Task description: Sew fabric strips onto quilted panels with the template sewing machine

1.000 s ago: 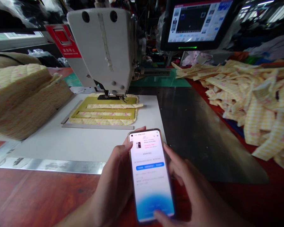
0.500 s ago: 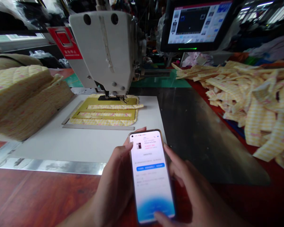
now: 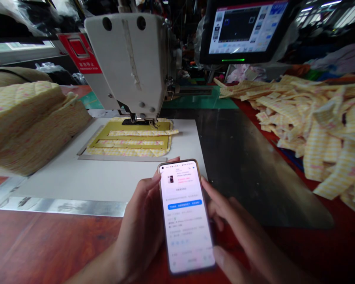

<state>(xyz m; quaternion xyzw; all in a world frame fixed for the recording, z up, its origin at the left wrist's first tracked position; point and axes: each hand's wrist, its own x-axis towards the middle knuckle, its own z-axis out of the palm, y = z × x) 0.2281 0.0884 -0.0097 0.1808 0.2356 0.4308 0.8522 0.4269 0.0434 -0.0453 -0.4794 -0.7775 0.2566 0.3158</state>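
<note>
Glass-fronted and light, the smartphone (image 3: 186, 217) looks stiff and slick, so I judge it safest held by its long edges, clear of the screen. It sits tilted in my left hand (image 3: 142, 221), with the fingers closed around its left edge and back, above the near part of the reddish wood surface (image 3: 47, 244). My right hand (image 3: 239, 232) is loosely open and curled just beside the phone's right edge, its thumb low by the screen; I cannot tell whether it touches.

Beyond the phone, a white board (image 3: 77, 181) carries an olive template (image 3: 130, 136) over yellow quilted fabric (image 3: 142, 133), under the foot of a white industrial sewing machine (image 3: 127, 59). A stack of quilted yellow fabric (image 3: 26, 122) rises to the left. To the right, past a dark metal sheet (image 3: 254, 177), lies a heap of cut quilted strips (image 3: 307, 126). Far right of the machine glows a touchscreen monitor (image 3: 245, 31).
</note>
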